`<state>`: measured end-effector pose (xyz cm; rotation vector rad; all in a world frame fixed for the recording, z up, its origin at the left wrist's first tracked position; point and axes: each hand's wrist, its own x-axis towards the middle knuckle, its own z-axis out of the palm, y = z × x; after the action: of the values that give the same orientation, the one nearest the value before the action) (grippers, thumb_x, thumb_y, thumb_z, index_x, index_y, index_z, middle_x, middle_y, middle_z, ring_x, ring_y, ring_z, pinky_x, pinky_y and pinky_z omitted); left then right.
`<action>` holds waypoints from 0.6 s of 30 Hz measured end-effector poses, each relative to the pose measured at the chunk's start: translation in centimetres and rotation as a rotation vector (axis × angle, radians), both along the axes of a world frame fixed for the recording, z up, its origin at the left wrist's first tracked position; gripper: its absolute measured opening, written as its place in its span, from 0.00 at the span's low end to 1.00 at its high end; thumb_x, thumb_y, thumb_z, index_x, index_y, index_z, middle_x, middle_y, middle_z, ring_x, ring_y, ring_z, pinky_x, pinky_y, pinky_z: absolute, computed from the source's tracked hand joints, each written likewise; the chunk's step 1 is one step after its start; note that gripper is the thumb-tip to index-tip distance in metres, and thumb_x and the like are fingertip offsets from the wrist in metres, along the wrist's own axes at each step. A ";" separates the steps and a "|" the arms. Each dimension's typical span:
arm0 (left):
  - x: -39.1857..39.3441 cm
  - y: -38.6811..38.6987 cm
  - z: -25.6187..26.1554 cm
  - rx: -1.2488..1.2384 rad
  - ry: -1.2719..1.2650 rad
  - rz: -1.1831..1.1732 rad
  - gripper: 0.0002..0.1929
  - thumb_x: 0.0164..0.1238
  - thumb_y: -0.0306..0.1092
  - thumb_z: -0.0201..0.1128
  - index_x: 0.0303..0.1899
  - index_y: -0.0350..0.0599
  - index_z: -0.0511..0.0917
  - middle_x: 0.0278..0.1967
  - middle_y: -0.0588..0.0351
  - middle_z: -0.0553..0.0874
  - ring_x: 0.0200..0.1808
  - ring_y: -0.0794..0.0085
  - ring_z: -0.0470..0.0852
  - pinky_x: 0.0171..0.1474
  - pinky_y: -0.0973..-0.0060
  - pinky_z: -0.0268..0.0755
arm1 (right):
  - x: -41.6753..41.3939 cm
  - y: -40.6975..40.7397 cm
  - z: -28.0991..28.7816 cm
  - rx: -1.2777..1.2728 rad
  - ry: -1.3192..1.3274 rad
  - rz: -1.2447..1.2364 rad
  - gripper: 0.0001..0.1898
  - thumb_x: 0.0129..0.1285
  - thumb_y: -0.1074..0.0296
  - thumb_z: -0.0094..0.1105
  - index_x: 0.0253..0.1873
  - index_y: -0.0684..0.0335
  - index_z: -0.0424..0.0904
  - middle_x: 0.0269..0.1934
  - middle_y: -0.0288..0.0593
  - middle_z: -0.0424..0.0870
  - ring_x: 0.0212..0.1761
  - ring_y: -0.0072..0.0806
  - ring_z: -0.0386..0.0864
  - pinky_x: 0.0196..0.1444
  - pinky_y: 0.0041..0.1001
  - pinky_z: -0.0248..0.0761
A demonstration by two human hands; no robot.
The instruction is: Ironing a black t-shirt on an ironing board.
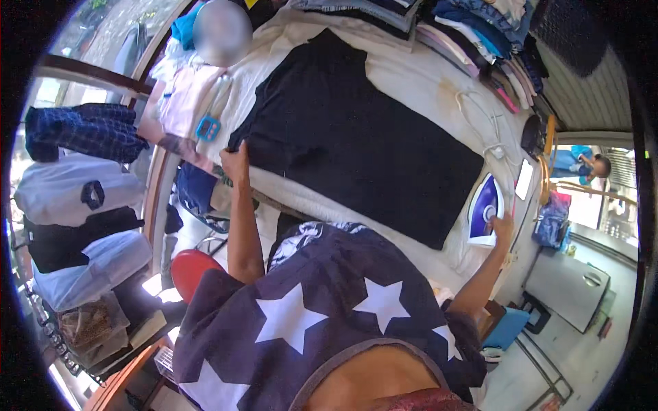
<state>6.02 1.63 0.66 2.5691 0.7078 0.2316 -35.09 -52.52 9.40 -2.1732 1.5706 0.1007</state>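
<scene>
A black garment (pixel 349 133) is spread across a white cloth-covered table (pixel 411 77) before me. My left hand (pixel 236 163) pinches the garment's edge at its left side, thumb on top. At the table's right end, my right hand (pixel 501 229) grips the handle of a purple and white clothes iron (pixel 484 208). The iron is beside the garment's lower right corner, off the fabric. Its soleplate is hidden, and I cannot tell how it rests. A white cord (pixel 492 128) lies loosely looped on the cloth beyond the iron.
Folded clothes (pixel 478 25) are stacked along the far edge. A blue timer (pixel 208 128) lies at left, and a white phone-like object (pixel 524 179) at right. Hanging clothes (pixel 79 185) line the left side. A red stool seat (pixel 193 272) is at my left. Another person (pixel 581 162) is visible at far right.
</scene>
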 end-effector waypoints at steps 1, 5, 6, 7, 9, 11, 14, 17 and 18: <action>0.4 0.5 -0.6 -0.032 -0.067 0.036 0.26 0.49 0.48 0.63 0.43 0.34 0.72 0.38 0.41 0.78 0.38 0.54 0.77 0.42 0.66 0.70 | 0.7 0.8 1.5 -0.010 -0.016 0.031 0.14 0.49 0.65 0.56 0.38 0.69 0.73 0.25 0.48 0.76 0.20 0.36 0.74 0.24 0.30 0.69; 1.8 2.5 -2.6 -0.130 -0.253 0.140 0.26 0.49 0.47 0.64 0.41 0.32 0.72 0.35 0.41 0.78 0.33 0.58 0.79 0.39 0.69 0.71 | 6.5 6.8 7.2 0.050 -0.064 0.170 0.11 0.48 0.71 0.55 0.36 0.69 0.73 0.23 0.45 0.75 0.16 0.29 0.70 0.19 0.25 0.65; 1.8 2.9 -2.9 -0.196 -0.181 0.109 0.25 0.49 0.46 0.64 0.40 0.32 0.72 0.35 0.42 0.78 0.32 0.59 0.78 0.38 0.70 0.71 | 8.0 8.4 8.8 0.149 -0.103 0.222 0.11 0.47 0.71 0.56 0.37 0.69 0.73 0.23 0.45 0.75 0.17 0.29 0.70 0.22 0.25 0.66; 2.0 3.4 -3.1 -0.268 -0.111 0.079 0.24 0.49 0.45 0.64 0.40 0.32 0.72 0.34 0.43 0.78 0.32 0.60 0.78 0.37 0.70 0.70 | 9.7 10.5 9.4 0.108 -0.039 0.198 0.11 0.47 0.71 0.56 0.37 0.69 0.73 0.23 0.45 0.75 0.17 0.29 0.70 0.22 0.25 0.66; 2.3 4.2 -3.4 -0.452 0.004 -0.005 0.22 0.50 0.44 0.64 0.39 0.33 0.72 0.32 0.45 0.78 0.30 0.62 0.78 0.34 0.72 0.69 | 13.3 13.9 10.7 0.166 -0.130 0.606 0.11 0.48 0.70 0.57 0.37 0.69 0.72 0.22 0.45 0.74 0.18 0.31 0.70 0.24 0.27 0.66; 2.5 5.0 -3.4 -0.620 0.067 -0.076 0.20 0.51 0.43 0.64 0.38 0.34 0.72 0.30 0.46 0.78 0.28 0.64 0.77 0.32 0.74 0.69 | 16.9 17.8 10.7 0.124 -0.028 0.766 0.12 0.49 0.69 0.59 0.39 0.65 0.72 0.28 0.48 0.78 0.26 0.38 0.74 0.31 0.33 0.68; 2.8 5.8 -3.1 -0.844 0.116 -0.155 0.18 0.52 0.40 0.64 0.36 0.35 0.73 0.28 0.49 0.78 0.25 0.67 0.77 0.29 0.77 0.67 | 22.3 23.1 9.0 0.247 -0.044 1.008 0.16 0.52 0.63 0.57 0.43 0.64 0.70 0.34 0.53 0.80 0.32 0.47 0.78 0.36 0.39 0.69; 3.0 6.6 -2.6 -1.014 0.157 -0.215 0.15 0.53 0.38 0.63 0.35 0.36 0.73 0.25 0.51 0.77 0.22 0.70 0.76 0.25 0.79 0.66 | 27.4 27.8 6.5 0.204 -0.070 1.163 0.16 0.54 0.62 0.55 0.44 0.67 0.69 0.35 0.57 0.79 0.34 0.51 0.78 0.38 0.41 0.69; 2.9 6.9 -2.5 -1.056 0.166 -0.230 0.14 0.53 0.37 0.63 0.34 0.37 0.73 0.25 0.52 0.77 0.21 0.71 0.76 0.24 0.80 0.66 | 29.0 29.4 5.5 0.187 -0.036 1.152 0.16 0.54 0.63 0.54 0.43 0.67 0.68 0.34 0.58 0.79 0.34 0.52 0.77 0.37 0.42 0.69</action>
<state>8.94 8.50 -1.88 1.6254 0.4041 -0.3543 -6.10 -23.14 14.91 -2.5838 0.1078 0.5199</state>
